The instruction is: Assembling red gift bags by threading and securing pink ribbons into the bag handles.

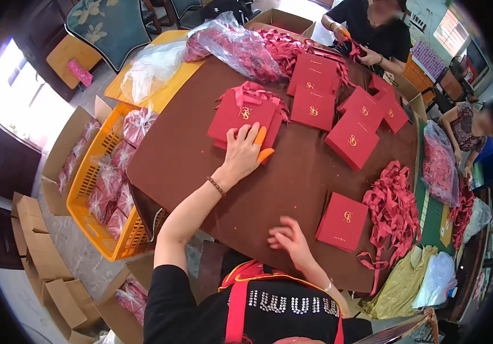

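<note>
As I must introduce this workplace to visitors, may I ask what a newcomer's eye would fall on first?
Probably the red stacks with gold emblems, spread over the brown table. Next come the orange finger covers on the left hand, which rests on one such stack. Left of the table, the orange crate with plastic-wrapped bundles also stands out.

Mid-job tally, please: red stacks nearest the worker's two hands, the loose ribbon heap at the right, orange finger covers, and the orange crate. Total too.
Red stacks: 2 (one under the left hand, one beyond the right hand)
Ribbon heap: 1
Orange finger covers: 2
Orange crate: 1
Total: 6
</note>
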The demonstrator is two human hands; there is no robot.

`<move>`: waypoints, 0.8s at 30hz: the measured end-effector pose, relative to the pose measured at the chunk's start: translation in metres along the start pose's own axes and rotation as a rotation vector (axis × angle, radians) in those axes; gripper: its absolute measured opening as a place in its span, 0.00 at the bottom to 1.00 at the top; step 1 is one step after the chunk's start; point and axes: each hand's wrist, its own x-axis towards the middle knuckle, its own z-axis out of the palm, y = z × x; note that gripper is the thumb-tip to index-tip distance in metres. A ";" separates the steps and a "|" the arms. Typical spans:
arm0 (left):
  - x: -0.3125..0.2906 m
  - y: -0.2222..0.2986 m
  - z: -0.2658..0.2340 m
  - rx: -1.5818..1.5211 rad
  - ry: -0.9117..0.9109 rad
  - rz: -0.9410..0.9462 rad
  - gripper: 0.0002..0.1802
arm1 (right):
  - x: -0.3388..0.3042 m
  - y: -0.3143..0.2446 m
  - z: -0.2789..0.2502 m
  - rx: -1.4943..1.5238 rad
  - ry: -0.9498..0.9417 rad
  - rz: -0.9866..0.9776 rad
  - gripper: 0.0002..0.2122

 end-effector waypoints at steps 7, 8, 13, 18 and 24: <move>0.005 -0.027 -0.006 0.121 0.064 -0.008 0.37 | 0.123 -0.026 0.028 -0.158 0.100 -0.194 0.32; 0.011 -0.024 -0.009 0.085 0.005 -0.269 0.46 | 0.138 -0.029 0.023 -0.421 0.185 -0.362 0.34; 0.004 -0.053 0.002 -0.215 -0.184 -0.693 0.67 | 0.184 -0.070 0.042 -0.645 0.331 -0.387 0.38; 0.014 -0.065 -0.001 -0.437 -0.088 -0.645 0.55 | 0.201 -0.094 0.052 -0.603 0.364 -0.366 0.41; 0.029 -0.089 0.012 -0.733 -0.125 -0.803 0.46 | 0.215 -0.116 0.049 -0.378 0.443 -0.349 0.45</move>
